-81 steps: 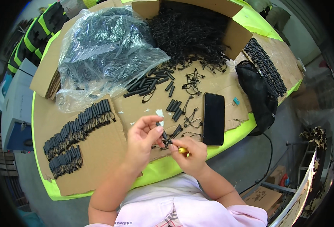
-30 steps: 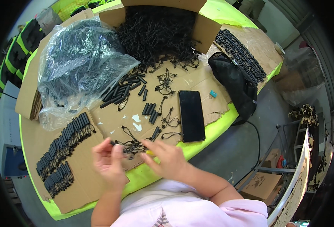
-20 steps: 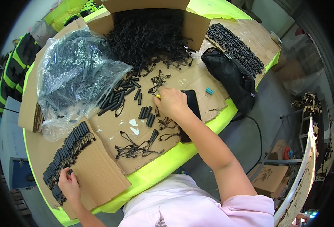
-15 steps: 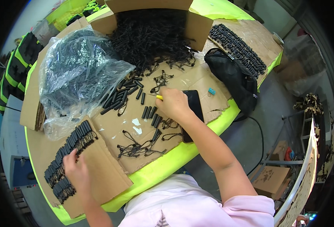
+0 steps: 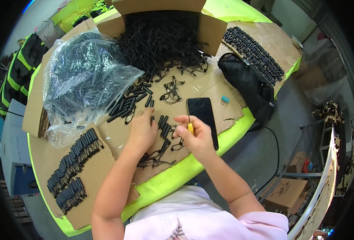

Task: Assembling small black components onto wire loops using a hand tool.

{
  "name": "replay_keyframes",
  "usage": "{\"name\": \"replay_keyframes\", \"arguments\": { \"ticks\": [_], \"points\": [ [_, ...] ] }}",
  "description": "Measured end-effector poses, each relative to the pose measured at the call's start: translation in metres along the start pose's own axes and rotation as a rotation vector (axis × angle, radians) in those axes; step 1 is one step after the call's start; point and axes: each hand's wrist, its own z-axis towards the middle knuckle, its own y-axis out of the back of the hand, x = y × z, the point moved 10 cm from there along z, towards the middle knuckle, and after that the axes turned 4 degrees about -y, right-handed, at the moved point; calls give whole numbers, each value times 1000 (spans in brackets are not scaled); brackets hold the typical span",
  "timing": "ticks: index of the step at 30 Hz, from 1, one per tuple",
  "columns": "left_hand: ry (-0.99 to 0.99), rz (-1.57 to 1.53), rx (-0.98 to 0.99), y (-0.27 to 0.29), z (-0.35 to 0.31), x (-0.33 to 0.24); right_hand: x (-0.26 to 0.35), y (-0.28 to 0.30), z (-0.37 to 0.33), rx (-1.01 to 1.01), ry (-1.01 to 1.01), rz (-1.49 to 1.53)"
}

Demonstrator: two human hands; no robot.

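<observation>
"Left hand (image 5: 142, 131) first: what is it at?"

"It reaches palm down, fingertips just beside a small group of short black tubes (image 5: 165, 128); I cannot tell whether those fingers have closed on one"

"And the right hand (image 5: 201, 140)?"

"Thumb and fingers clamped on a yellow-handled tool (image 5: 190, 128), its thin dark shaft pointing up and away from the person"

"So the small group lies where, exactly?"

"Between the two hands, on a cardboard sheet (image 5: 203, 82) over the yellow-green worktop (image 5: 173, 175). Knotted cord loops (image 5: 157, 158) lie nearer the person, partly hidden by the left wrist"

"What is around the left hand?"

"Beyond it, a looser tube pile (image 5: 125, 103) against a clear plastic bag (image 5: 89, 76). Out to its left, corded tubes (image 5: 79, 147) stand side by side in slanting rows"

"And around the right?"

"It partly covers a dark phone (image 5: 202, 107). Beyond it and to its right come a small teal clip (image 5: 225, 99), then a black mesh bag (image 5: 245, 86). Well beyond both hands, a cardboard box (image 5: 213, 35) holds a heap of black cords (image 5: 157, 40)"
</observation>
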Motion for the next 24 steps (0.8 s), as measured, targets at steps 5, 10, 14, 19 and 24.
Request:
{"name": "replay_keyframes", "arguments": {
  "ticks": [5, 10, 14, 19, 24],
  "points": [
    [549, -1117, 122, -13, -42, -13, 15, -16, -40, -23, 334, -288],
    [671, -1597, -58, -8, -77, -23, 34, -33, -58, -14, 607, -414],
    [710, -1687, -131, -4, -89, -24, 46, -40, -71, -80, 764, -586],
    [711, -1694, -199, 1, -98, -23, 50, -48, -80, -107, 914, -692],
    [680, -1636, -285, 7, -98, -20, 39, -49, -68, 47, 686, -602]
  ]
}}
